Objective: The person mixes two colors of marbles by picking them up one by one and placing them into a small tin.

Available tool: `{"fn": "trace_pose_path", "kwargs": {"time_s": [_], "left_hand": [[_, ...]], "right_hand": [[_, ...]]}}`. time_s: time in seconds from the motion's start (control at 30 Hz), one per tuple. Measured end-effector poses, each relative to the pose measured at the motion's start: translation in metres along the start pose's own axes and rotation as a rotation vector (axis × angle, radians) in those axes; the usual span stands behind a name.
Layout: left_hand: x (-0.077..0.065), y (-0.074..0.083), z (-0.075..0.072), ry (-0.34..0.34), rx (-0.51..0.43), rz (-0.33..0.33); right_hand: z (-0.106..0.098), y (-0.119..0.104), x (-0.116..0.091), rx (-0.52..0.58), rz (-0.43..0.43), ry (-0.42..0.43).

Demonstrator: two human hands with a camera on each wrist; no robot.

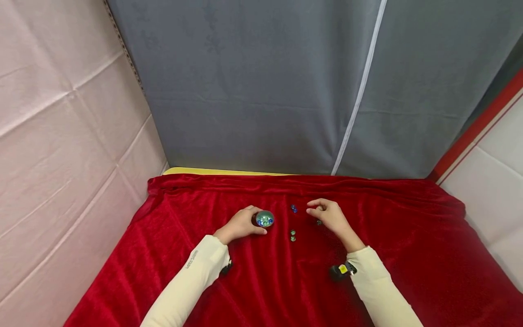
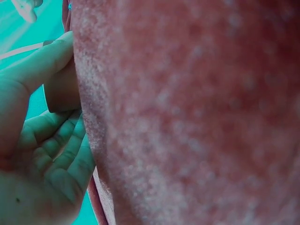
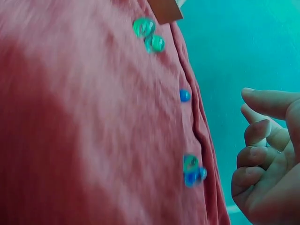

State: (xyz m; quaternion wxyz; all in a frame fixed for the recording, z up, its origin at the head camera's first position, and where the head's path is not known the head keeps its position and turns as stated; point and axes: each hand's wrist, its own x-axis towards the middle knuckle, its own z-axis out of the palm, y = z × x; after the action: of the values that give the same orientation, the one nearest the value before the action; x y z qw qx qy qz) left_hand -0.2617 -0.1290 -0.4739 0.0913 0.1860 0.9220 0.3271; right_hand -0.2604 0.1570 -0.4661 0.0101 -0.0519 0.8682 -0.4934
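My left hand grips a small round cup by its side, thumb and fingers around it. Inside the cup's greenish interior lie several blue and green glass marbles. In the left wrist view the cup shows its brownish side between thumb and fingers. My right hand hovers over the cloth with thumb and index finger apart, and I see nothing between them. A dark green marble lies beneath it. To its left are blue marbles and two green marbles.
Wrinkled red velvet cloth covers the table, whose yellow edge shows at the back. A grey curtain hangs behind, and a pale wall covering stands at the left. Dark wrist cameras sit under the sleeves.
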Motion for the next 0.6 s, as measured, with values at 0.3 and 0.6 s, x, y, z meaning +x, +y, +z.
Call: {"fn": "trace_pose_path", "kwargs": {"time_s": [0.3,0.6], "left_hand": [[0.0,0.0,0.0,0.001,-0.005,0.0],[0.0,-0.002,0.002,0.007,-0.003,0.003]], "right_hand": [[-0.021,0.022,-0.008,-0.006,0.017,0.0],[-0.032,0.043,-0.017,0.025,0.073,0.011]]}}
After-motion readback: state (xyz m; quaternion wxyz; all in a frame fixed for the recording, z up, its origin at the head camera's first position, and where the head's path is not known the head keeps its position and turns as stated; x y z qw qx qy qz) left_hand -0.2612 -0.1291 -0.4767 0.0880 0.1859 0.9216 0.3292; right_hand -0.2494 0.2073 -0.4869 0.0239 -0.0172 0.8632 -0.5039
